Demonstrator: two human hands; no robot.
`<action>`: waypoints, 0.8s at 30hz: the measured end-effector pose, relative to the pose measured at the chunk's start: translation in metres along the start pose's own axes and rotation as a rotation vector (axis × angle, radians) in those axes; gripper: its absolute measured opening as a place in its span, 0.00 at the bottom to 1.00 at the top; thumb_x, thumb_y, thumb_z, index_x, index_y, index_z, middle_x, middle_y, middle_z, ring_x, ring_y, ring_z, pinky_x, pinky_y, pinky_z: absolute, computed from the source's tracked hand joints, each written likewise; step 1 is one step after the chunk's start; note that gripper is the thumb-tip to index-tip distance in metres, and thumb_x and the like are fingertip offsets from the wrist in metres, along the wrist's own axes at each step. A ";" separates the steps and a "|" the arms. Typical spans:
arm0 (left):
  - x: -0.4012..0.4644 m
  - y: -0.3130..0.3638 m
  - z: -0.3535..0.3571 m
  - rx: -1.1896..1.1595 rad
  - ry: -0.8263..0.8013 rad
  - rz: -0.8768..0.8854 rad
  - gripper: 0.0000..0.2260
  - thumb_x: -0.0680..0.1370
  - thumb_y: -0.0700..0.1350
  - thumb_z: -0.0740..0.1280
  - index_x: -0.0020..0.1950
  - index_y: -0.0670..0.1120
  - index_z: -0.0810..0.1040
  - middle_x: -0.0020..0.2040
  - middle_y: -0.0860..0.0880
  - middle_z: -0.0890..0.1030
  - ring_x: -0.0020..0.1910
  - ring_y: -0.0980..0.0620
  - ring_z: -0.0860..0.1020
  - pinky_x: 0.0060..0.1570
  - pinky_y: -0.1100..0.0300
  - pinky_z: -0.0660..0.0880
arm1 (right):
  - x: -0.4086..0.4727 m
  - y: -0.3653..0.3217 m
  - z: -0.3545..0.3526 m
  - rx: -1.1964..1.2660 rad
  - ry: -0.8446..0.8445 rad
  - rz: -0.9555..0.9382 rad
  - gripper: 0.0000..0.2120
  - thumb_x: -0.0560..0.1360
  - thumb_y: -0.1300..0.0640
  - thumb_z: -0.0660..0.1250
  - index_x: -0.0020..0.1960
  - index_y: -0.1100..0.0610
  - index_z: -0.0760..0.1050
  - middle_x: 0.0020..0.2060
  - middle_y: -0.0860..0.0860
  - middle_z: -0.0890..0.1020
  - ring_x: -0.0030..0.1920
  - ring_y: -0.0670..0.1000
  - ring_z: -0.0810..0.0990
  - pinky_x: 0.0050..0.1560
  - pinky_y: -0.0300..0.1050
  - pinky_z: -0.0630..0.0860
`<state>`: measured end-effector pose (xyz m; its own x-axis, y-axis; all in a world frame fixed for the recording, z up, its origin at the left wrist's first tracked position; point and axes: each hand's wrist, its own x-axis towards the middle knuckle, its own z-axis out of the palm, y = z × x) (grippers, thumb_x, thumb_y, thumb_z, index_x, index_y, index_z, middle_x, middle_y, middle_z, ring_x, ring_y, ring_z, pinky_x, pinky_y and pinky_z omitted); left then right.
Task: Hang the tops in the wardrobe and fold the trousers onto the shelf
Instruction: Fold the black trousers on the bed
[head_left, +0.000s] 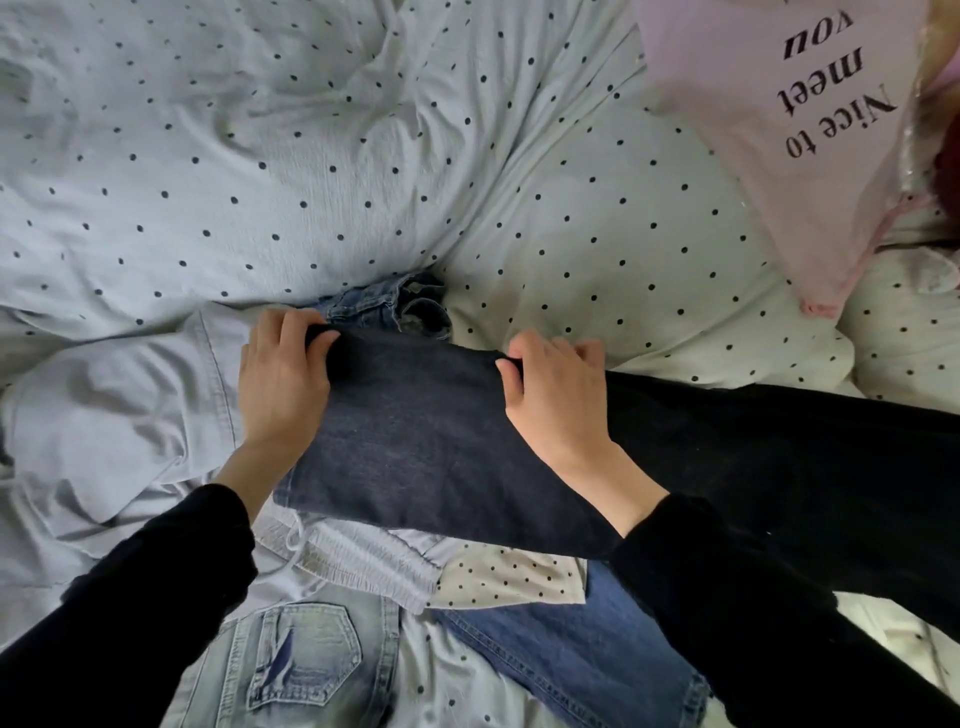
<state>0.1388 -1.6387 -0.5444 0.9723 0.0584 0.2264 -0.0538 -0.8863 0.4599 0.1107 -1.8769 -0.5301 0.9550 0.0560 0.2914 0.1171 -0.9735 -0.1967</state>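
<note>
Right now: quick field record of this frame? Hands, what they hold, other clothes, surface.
left hand: grips far edge of dark grey jeans
right hand: grips same edge, further right
dark grey jeans: lying across the pile, leg running right
pale ripped jeans: near edge, pocket up
blue jeans: under right sleeve
pink slogan top: far right
surface: dotted duvet
</note>
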 end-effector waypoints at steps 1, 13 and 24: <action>0.004 0.001 -0.001 -0.036 -0.007 0.005 0.08 0.79 0.41 0.63 0.55 0.37 0.75 0.52 0.36 0.74 0.48 0.36 0.74 0.46 0.45 0.71 | 0.000 0.001 0.004 -0.033 0.073 -0.017 0.06 0.73 0.55 0.64 0.39 0.56 0.74 0.27 0.48 0.75 0.30 0.53 0.74 0.42 0.48 0.67; -0.025 0.000 -0.001 -0.214 -0.278 -0.430 0.20 0.81 0.49 0.59 0.68 0.37 0.67 0.60 0.39 0.76 0.59 0.41 0.73 0.56 0.51 0.69 | 0.000 0.027 0.005 -0.265 -0.509 0.238 0.30 0.76 0.33 0.51 0.54 0.57 0.76 0.49 0.52 0.82 0.56 0.56 0.76 0.65 0.57 0.59; -0.016 0.002 -0.007 -0.409 -0.254 -0.598 0.17 0.81 0.51 0.58 0.60 0.39 0.73 0.48 0.46 0.76 0.48 0.47 0.74 0.47 0.56 0.68 | -0.015 0.076 -0.026 -0.416 -0.355 0.207 0.31 0.74 0.32 0.55 0.36 0.61 0.75 0.26 0.53 0.77 0.32 0.56 0.76 0.52 0.53 0.62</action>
<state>0.1220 -1.6380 -0.5410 0.8821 0.3232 -0.3427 0.4661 -0.4940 0.7340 0.0984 -1.9577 -0.5251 0.9879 -0.1434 -0.0596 -0.1299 -0.9733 0.1894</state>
